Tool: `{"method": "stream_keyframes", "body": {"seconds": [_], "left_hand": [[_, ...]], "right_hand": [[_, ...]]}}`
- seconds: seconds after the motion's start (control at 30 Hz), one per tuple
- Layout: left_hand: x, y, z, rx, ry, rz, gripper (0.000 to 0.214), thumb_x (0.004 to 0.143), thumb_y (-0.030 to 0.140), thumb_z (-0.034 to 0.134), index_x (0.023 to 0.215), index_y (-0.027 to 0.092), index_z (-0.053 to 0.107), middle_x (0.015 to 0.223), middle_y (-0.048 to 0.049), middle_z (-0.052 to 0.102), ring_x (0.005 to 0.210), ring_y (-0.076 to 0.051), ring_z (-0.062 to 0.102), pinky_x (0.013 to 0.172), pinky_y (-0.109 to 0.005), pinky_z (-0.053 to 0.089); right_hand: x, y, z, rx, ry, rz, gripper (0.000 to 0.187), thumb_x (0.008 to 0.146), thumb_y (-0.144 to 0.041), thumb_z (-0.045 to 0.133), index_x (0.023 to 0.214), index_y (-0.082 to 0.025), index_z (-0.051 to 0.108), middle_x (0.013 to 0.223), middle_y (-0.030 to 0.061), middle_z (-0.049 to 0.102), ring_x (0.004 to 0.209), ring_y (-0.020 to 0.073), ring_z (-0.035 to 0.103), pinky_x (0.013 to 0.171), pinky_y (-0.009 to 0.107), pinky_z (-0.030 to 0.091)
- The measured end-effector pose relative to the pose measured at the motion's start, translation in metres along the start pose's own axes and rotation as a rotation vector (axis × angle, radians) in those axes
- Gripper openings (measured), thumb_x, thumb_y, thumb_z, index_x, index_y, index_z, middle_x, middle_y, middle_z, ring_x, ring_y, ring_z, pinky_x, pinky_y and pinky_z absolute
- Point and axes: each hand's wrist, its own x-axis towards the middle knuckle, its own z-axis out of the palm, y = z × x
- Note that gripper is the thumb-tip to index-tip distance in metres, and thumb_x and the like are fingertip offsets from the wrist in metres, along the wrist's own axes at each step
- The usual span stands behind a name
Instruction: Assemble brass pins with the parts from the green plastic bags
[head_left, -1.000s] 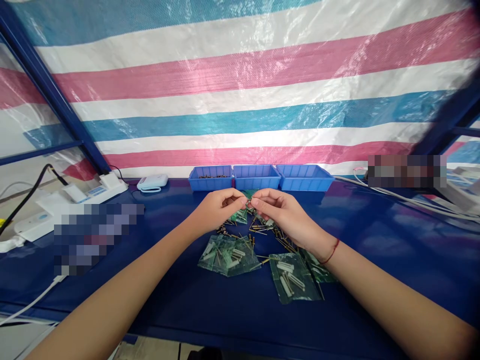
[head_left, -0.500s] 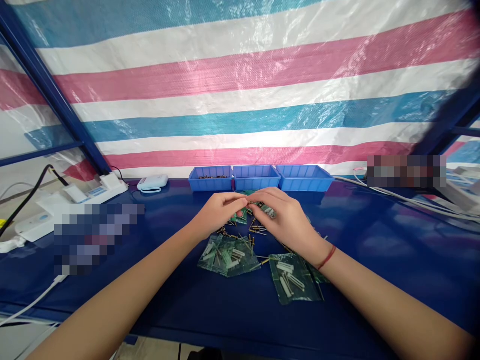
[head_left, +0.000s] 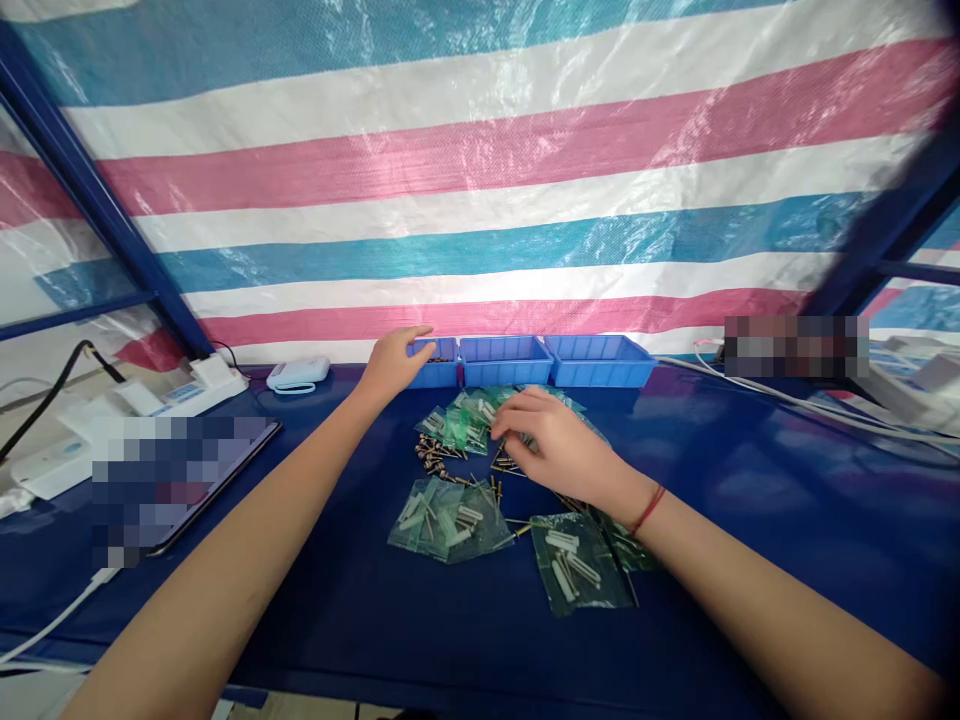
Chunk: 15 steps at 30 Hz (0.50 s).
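Observation:
At the left blue bin (head_left: 441, 376), my left hand (head_left: 397, 362) is open, its thumb and fingers apart over the small brown metal pieces inside. My right hand (head_left: 559, 445) hovers over the pile with fingers curled towards the thumb; whatever is between the fingertips is hidden. Below and around it lie green-tinted clear bags (head_left: 466, 418) and loose screws (head_left: 431, 455) with brownish heads. Closer to me are a clear bag (head_left: 442, 525) and another bag (head_left: 577, 560), both containing white plugs and thin metal pieces.
A middle blue bin (head_left: 506, 372) and a right blue bin (head_left: 604, 372) stand against the striped sheet (head_left: 480, 180). On the left are a phone (head_left: 217, 480) with its cable, power strips (head_left: 187, 393) and a pale blue device (head_left: 298, 375). White cables (head_left: 787, 405) run along the right.
My left hand has parted from the right hand and moved left and away from me to the left bin, opening. The right hand has stayed above the pile. The view has shifted slightly.

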Motion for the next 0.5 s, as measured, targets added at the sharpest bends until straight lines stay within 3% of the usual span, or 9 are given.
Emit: {"method": "stream_keyframes", "body": {"seconds": [0.1, 0.2, 0.33, 0.4, 0.5], "left_hand": [[-0.007, -0.007, 0.000, 0.099, -0.016, 0.057, 0.035, 0.082, 0.028, 0.058, 0.114, 0.017, 0.066, 0.121, -0.0109, 0.064, 0.117, -0.030, 0.053, 0.105, -0.048, 0.035], [-0.026, -0.002, -0.001, 0.145, -0.088, 0.116, 0.026, 0.084, 0.027, 0.055, 0.104, 0.020, 0.070, 0.112, -0.0079, 0.067, 0.110, -0.027, 0.057, 0.102, -0.045, 0.039], [-0.045, 0.010, -0.002, 0.151, -0.150, 0.159, 0.023, 0.087, 0.024, 0.051, 0.098, 0.020, 0.071, 0.108, -0.0066, 0.067, 0.104, -0.023, 0.060, 0.097, -0.040, 0.043], [-0.051, 0.016, 0.000, 0.138, -0.170, 0.167, 0.023, 0.088, 0.023, 0.050, 0.098, 0.019, 0.071, 0.107, -0.0069, 0.067, 0.104, -0.022, 0.060, 0.096, -0.039, 0.044], [-0.057, 0.025, 0.003, 0.114, -0.202, 0.183, 0.023, 0.088, 0.023, 0.050, 0.097, 0.020, 0.071, 0.107, -0.0066, 0.067, 0.103, -0.022, 0.060, 0.095, -0.037, 0.044]], "right_hand": [[0.000, 0.003, 0.001, -0.019, -0.123, -0.008, 0.024, 0.081, -0.004, 0.050, 0.083, -0.017, 0.069, 0.085, 0.0060, 0.067, 0.085, 0.0215, 0.055, 0.081, 0.039, 0.044], [0.001, -0.006, 0.005, -0.020, -0.154, -0.061, 0.032, 0.089, -0.008, 0.044, 0.106, -0.019, 0.068, 0.099, 0.0068, 0.068, 0.091, 0.0221, 0.054, 0.083, 0.039, 0.043], [0.005, -0.025, 0.014, -0.135, -0.231, -0.175, 0.052, 0.091, -0.004, 0.039, 0.133, -0.031, 0.053, 0.128, 0.0048, 0.059, 0.112, 0.0284, 0.046, 0.084, 0.044, 0.040], [0.006, -0.031, 0.017, -0.205, -0.262, -0.207, 0.055, 0.089, 0.000, 0.041, 0.130, -0.034, 0.056, 0.133, 0.0029, 0.057, 0.118, 0.0316, 0.041, 0.085, 0.046, 0.037], [0.007, -0.034, 0.017, -0.244, -0.273, -0.217, 0.038, 0.092, -0.008, 0.047, 0.113, -0.031, 0.068, 0.127, 0.0036, 0.060, 0.117, 0.0319, 0.042, 0.086, 0.046, 0.036]]}}
